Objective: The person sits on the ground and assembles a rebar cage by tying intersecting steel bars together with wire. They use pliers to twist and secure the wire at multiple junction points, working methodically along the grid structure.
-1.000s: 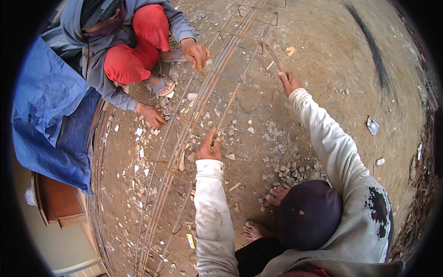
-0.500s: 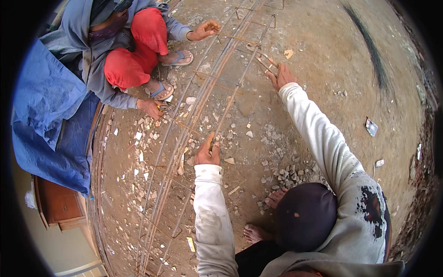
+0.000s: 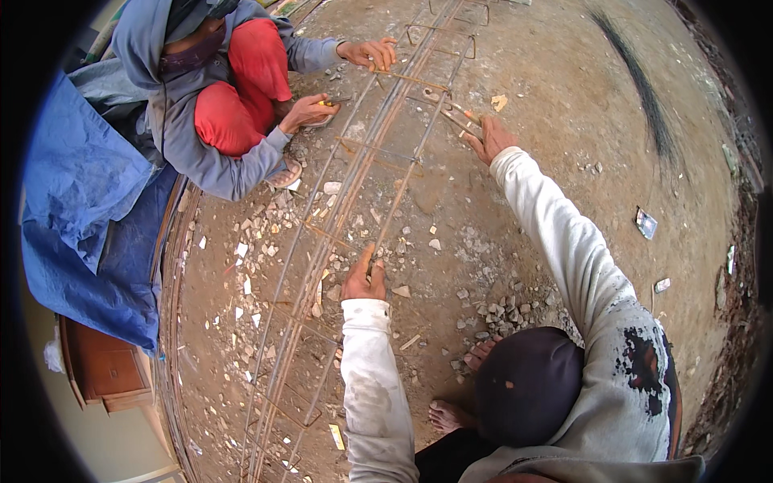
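Observation:
A long cage of thin rebar (image 3: pixel 352 173) with square stirrups (image 3: pixel 374 148) runs from the far middle down to the near left. My left hand (image 3: pixel 366 279) is closed around its right-hand bar, thumb and fingers wrapped over the rod. Farther off, my right hand (image 3: pixel 493 140) grips the handles of a pair of pincers (image 3: pixel 461 118). Their jaws reach the same bar, close to a stirrup corner; whether they bite on wire there is too small to tell.
Across the cage a co-worker squats; one hand (image 3: pixel 372 55) is at a stirrup, the other (image 3: pixel 307 111) holds a yellow-handled tool. Loose stones (image 3: pixel 515 310) lie near my bare feet. A bundle of dark wire (image 3: pixel 640 80) lies far right, a blue tarp (image 3: pixel 80 177) at left.
The co-worker's tool hand has risen from the ground to the cage's far part, and their other hand has moved right to the stirrup. My pincers have turned slightly at the bar.

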Action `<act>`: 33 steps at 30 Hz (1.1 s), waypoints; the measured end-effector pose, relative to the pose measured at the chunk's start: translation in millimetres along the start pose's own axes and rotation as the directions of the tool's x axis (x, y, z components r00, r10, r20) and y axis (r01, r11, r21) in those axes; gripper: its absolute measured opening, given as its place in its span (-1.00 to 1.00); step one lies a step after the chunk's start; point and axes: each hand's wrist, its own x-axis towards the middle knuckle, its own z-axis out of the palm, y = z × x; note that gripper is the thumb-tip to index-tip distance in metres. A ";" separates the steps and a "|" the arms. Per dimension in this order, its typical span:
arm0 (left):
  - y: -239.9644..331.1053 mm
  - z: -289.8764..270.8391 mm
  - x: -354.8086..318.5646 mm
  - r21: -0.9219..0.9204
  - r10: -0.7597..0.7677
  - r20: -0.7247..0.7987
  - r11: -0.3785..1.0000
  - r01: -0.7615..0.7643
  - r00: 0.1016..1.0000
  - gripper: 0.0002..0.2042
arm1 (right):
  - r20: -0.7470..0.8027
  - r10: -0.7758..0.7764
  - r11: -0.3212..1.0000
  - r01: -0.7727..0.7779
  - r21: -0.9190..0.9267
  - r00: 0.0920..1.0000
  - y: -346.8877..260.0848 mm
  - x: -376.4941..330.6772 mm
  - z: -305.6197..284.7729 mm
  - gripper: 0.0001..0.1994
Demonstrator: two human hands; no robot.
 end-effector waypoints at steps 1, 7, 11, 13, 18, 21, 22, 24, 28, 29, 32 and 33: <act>-2.2 -0.7 0.0 -0.009 -0.019 0.009 1.000 0.020 1.000 -0.61 | 0.034 -0.020 1.000 0.021 -0.021 0.999 -3.0 -0.1 -1.0 -0.44; -1.0 -2.1 0.1 0.007 -0.013 0.007 1.000 0.013 1.000 -0.62 | -0.013 -0.055 0.997 0.055 -0.047 0.998 9.9 6.4 -7.2 -0.45; 5.6 -5.7 2.0 -0.052 -0.044 0.032 0.998 0.045 0.999 -0.62 | 0.071 -0.162 0.978 0.170 -0.119 0.984 23.5 21.1 -23.9 -0.45; 14.1 -6.7 2.2 -0.050 -0.101 0.062 0.993 0.104 0.993 -0.62 | 0.057 -0.042 0.990 0.050 -0.132 0.997 19.9 24.1 -22.1 -0.44; 1.5 -5.5 2.8 -0.016 0.015 -0.003 1.000 -0.015 1.000 -0.62 | 0.111 -0.148 0.979 0.162 -0.123 0.983 19.7 28.3 -22.2 -0.44; 6.2 -4.6 3.3 -0.031 0.002 0.016 1.000 -0.001 1.000 -0.63 | 0.061 -0.101 0.987 0.108 -0.116 0.993 21.9 29.1 -16.7 -0.44; 1.0 -5.1 1.9 -0.019 0.026 -0.003 0.999 -0.026 1.000 -0.62 | 0.094 -0.135 0.984 0.145 -0.107 0.986 19.3 28.4 -17.3 -0.44; 0.0 -3.8 1.8 -0.013 0.029 -0.006 1.000 -0.029 1.000 -0.62 | 0.034 -0.121 0.989 0.123 -0.080 0.992 22.6 31.9 -16.3 -0.42; 3.8 -0.7 1.8 -0.005 0.010 0.007 1.000 -0.010 1.000 -0.60 | 0.072 -0.105 0.993 0.108 -0.048 0.992 30.1 25.5 -10.8 -0.40; 2.4 -1.3 1.1 0.003 0.022 -0.003 1.000 -0.022 1.000 -0.60 | 0.092 -0.158 0.985 0.163 -0.052 0.983 30.7 19.3 -12.5 -0.40; 9.2 -10.1 0.8 0.052 0.044 0.024 0.998 -0.045 0.999 -0.59 | 0.101 -0.190 0.982 0.186 0.043 0.977 36.2 -13.0 -4.9 -0.42; 7.2 -10.3 0.6 0.085 0.091 0.004 0.992 -0.091 0.996 -0.59 | 0.098 -0.179 0.981 0.171 0.089 0.979 38.4 -27.2 -2.7 -0.43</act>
